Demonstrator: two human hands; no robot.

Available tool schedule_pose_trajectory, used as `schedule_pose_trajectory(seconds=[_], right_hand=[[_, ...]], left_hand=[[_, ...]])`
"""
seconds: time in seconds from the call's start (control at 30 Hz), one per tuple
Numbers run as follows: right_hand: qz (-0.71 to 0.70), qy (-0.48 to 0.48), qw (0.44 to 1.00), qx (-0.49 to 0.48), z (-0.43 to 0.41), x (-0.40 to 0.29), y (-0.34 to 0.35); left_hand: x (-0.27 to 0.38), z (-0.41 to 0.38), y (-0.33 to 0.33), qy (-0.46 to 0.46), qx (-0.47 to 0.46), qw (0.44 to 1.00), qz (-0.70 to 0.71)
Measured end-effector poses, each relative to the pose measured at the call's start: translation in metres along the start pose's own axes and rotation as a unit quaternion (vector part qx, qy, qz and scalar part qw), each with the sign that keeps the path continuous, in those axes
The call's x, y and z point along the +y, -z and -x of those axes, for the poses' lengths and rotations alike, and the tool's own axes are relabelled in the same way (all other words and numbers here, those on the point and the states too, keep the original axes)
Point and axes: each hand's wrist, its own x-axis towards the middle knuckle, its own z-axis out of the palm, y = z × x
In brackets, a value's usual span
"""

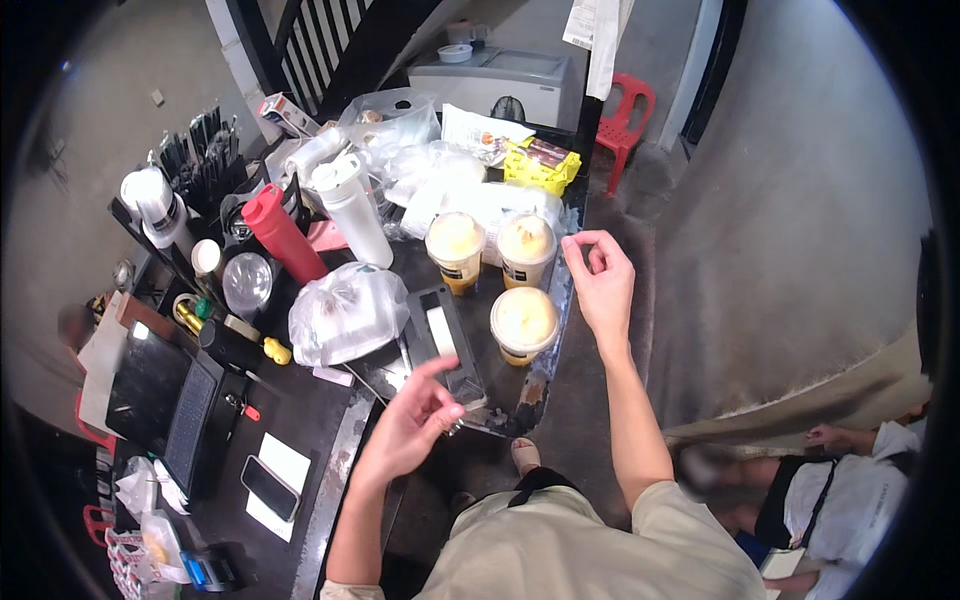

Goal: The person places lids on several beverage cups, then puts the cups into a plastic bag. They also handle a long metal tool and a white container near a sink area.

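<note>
Three lidded clear plastic cups of a yellowish drink stand on the dark counter: a back left cup, a back right cup and a front cup. My right hand is raised just right of the back right cup, thumb and forefinger almost meeting, with nothing seen between them. My left hand hovers over the near end of a black tray-like case with a white strip in it; its fingers are apart and hold nothing visible. A tied plastic bag with a white takeaway box sits left of the case.
A red tumbler and a white tumbler stand behind the bag. A laptop and a phone on white paper lie on the left counter. Plastic bags and yellow packs fill the back. Another person is at lower right.
</note>
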Motion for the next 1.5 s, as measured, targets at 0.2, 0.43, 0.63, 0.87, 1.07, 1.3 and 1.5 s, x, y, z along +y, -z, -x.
schedule_pose_trajectory(seconds=[0.2,0.43,0.63,0.87,1.07,1.3,1.5], right_hand=[[0.018,-0.030,0.999,0.008,-0.007,0.029,-0.002],[-0.061,-0.127,0.984,-0.106,0.017,0.108,-0.011],[-0.319,-0.480,0.783,-0.234,0.042,0.098,-0.016],[-0.384,-0.513,0.730,-0.237,0.053,0.138,-0.024],[-0.434,-0.547,0.655,-0.288,0.055,0.159,-0.018],[-0.407,-0.561,0.643,-0.325,0.050,0.148,-0.008],[-0.371,-0.470,0.747,-0.288,0.053,0.163,0.004]], left_hand=[[0.016,-0.027,-0.007,0.030,0.069,0.997,-0.007],[-0.040,-0.058,-0.018,0.057,0.113,0.973,-0.194],[-0.049,-0.097,-0.048,0.001,0.188,0.935,-0.301],[-0.042,-0.110,-0.055,0.063,0.182,0.940,-0.282],[-0.050,-0.107,-0.053,0.011,0.173,0.859,-0.482],[-0.058,-0.111,-0.072,0.108,0.218,0.830,-0.502],[-0.048,-0.092,-0.090,0.091,0.250,0.852,-0.450]])
